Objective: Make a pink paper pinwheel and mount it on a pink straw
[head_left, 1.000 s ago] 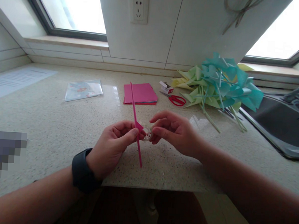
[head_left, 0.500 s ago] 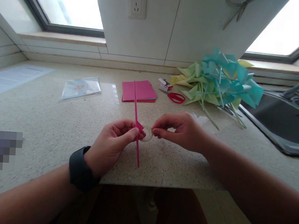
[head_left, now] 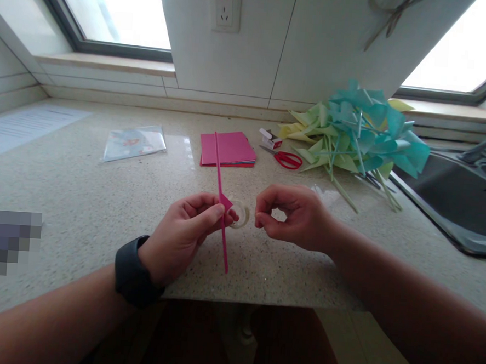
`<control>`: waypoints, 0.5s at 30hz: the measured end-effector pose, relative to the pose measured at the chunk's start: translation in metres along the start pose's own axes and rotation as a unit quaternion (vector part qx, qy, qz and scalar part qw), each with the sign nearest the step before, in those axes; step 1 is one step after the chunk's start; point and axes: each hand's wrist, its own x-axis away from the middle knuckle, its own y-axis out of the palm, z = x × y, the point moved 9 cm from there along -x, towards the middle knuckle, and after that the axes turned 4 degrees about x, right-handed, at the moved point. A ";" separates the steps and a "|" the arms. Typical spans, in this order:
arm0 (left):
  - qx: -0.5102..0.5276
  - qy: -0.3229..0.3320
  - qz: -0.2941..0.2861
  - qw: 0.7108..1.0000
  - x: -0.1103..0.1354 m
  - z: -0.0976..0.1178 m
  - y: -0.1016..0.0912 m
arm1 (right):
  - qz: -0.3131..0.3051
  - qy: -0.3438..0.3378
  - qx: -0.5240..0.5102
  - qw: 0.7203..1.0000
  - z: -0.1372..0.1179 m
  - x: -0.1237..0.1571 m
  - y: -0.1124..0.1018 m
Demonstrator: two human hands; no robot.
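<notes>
Speckled countertop [head_left: 73, 199]; left hand [head_left: 182, 230] clamped on pink stick [head_left: 218, 172]; right hand [head_left: 306, 219] pinched together beside clear ring [head_left: 246, 217].

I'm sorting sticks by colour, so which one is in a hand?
The pink stick, pinched by the left hand. The green sticks lie at the right with the heap of coloured paper.

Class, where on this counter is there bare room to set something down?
Free: between the packet and the left hand, and between the right hand and the counter's near edge. Crowded: back right, where the box, scissors and paper bundle cluster.
</notes>
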 end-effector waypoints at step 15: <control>0.124 -0.015 0.063 0.990 -0.002 0.002 -0.010 | 0.005 0.079 -0.139 0.987 0.021 0.001 0.011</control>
